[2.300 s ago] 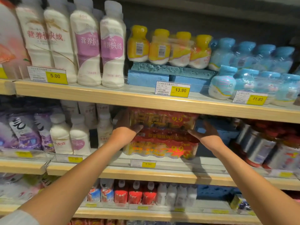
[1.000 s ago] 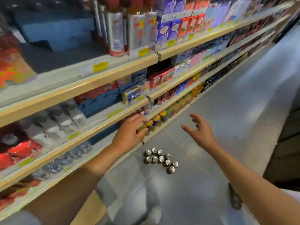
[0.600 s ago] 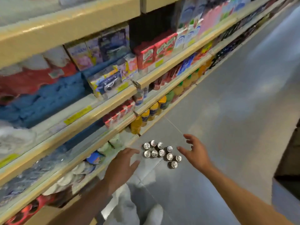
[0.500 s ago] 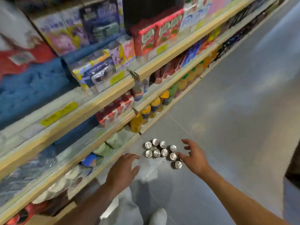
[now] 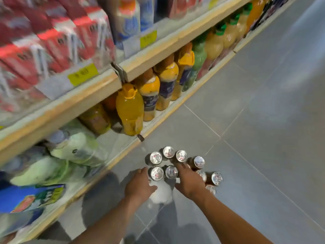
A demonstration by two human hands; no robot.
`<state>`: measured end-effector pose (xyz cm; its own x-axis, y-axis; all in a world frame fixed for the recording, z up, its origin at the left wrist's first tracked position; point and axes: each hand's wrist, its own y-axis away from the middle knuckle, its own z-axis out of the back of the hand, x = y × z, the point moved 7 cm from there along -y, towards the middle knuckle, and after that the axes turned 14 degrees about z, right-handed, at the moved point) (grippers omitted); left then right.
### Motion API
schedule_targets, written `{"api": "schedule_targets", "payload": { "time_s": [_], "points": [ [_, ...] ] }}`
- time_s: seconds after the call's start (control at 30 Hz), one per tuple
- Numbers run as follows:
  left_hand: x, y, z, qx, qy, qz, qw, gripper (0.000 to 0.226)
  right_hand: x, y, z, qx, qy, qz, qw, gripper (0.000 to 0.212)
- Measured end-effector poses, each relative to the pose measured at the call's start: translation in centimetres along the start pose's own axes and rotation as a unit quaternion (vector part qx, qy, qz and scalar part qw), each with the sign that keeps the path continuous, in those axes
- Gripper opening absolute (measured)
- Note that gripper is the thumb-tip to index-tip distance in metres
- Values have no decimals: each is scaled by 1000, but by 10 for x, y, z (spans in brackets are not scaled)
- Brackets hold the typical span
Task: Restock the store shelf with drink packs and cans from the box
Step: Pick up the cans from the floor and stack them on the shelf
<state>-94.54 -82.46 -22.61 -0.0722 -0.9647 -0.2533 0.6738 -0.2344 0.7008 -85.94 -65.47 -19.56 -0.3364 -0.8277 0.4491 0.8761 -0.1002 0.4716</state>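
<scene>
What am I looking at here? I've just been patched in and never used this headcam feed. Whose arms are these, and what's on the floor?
There is no machine here: a person wears one camera on the head, looking down at their own bare arms. The left hand and right hand reach down to a cluster of cans standing upright on the grey tiled floor. Both hands are at the cans, fingers spread, but nothing looks lifted. To the left runs the store shelf, with orange bottles on the bottom level and red cartons, blurred, above.
</scene>
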Motion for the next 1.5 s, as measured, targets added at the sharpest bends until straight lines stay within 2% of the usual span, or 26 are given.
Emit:
{"api": "schedule_targets", "payload": {
  "time_s": [0.1, 0.2, 0.33, 0.43, 0.57, 0.67, 0.8, 0.9, 0.97, 1.13, 1.3, 1.4, 1.5],
  "points": [
    [7, -44, -39, 13, 58, 2, 998, 78, -20, -35, -33, 29, 116, 22, 993, 74],
    [9, -67, -63, -14, 77, -19, 997, 65, -32, -56, -57, 42, 183, 43, 981, 75],
    [14, -76, -80, -60, 102, -21, 993, 69, -36, -68, -69, 43, 231, 53, 971, 59],
    [14, -75, -81, -79, 104, -25, 991, 66, -32, -68, -66, 28, 238, 47, 970, 49],
    [11, -47, -59, -79, 69, -25, 994, 63, -16, -49, -50, 17, 230, 43, 972, 56],
    [3, 0, -17, -80, 21, -20, 996, 59, 9, -17, -20, 16, 213, 37, 976, 53],
    [-20, 104, 88, -80, 18, -20, 996, 54, 72, 53, 72, 3, 188, 35, 982, 56],
    [-38, 181, 168, -95, 31, -26, 995, 51, 122, 108, 157, -37, 178, 39, 983, 57],
    [-54, 240, 225, -112, 30, -38, 993, 56, 159, 151, 223, -62, 160, 39, 984, 55],
    [-89, 387, 352, -128, 42, -65, 989, 74, 251, 252, 379, -93, 154, 66, 981, 66],
    [-111, 526, 464, -182, 56, -138, 972, 78, 340, 339, 508, -140, 73, 137, 978, 80],
    [-110, 600, 528, -239, 81, -177, 951, 78, 395, 379, 569, -166, 1, 198, 966, 77],
    [-99, 651, 575, -267, 131, -182, 937, 83, 445, 408, 613, -205, -79, 260, 940, 63]
  ]
}}
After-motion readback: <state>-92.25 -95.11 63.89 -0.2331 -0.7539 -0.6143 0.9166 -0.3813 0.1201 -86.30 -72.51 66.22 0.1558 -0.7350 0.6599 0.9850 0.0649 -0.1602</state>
